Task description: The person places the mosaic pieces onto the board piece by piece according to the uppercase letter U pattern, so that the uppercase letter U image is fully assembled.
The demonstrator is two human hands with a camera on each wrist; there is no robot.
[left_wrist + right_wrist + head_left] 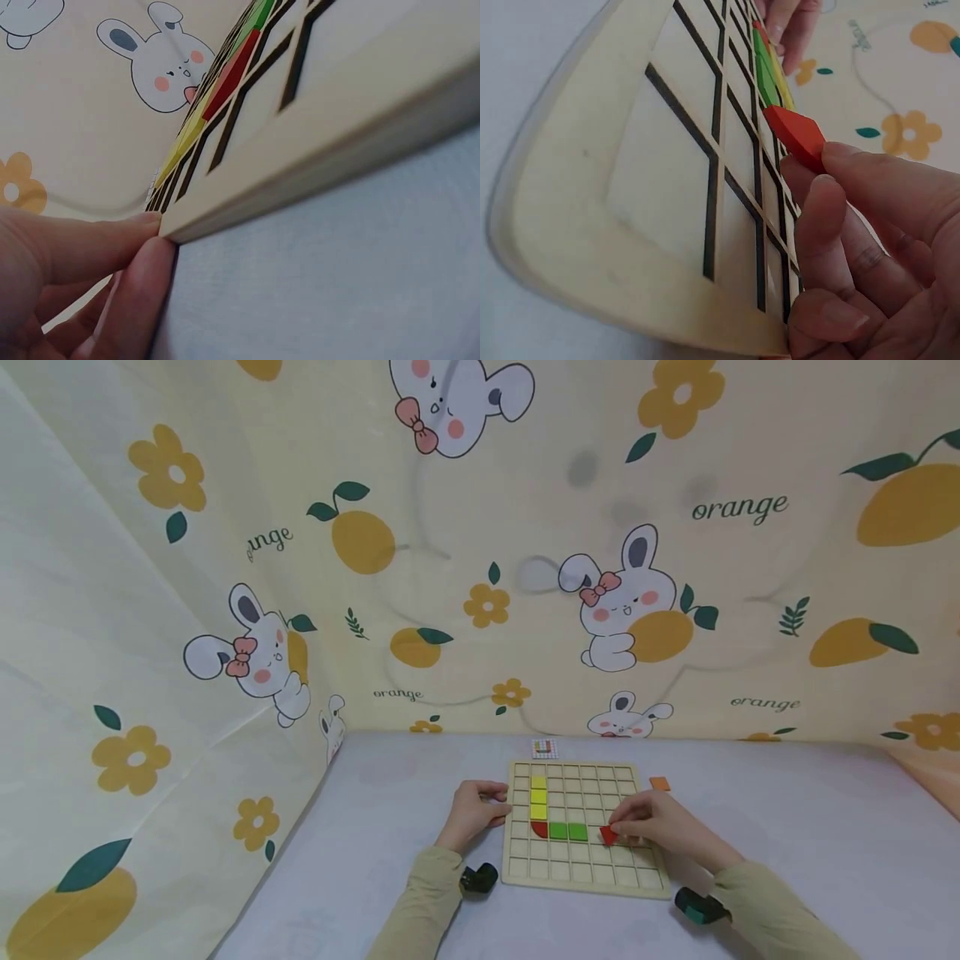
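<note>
A square wooden grid board (555,868) lies on the table. Three yellow tiles (538,797) form a column in its left part, with a dark red tile (539,829), rounded at one corner, below them. Two green tiles (567,832) continue the row to the right. My left hand (471,814) pinches the board's left edge between thumb and finger. Between right thumb and fingertips I hold a red tile (796,136), tilted over the cells right of the green ones; my right hand (660,827) is low over the board's right side. Whether that tile touches the board, I cannot tell.
Behind the board lies a small card (544,748) with a coloured grid pattern. An orange tile (659,783) sits on the white table (337,877) past the board's right edge. A printed curtain (480,527) hangs at the back and left.
</note>
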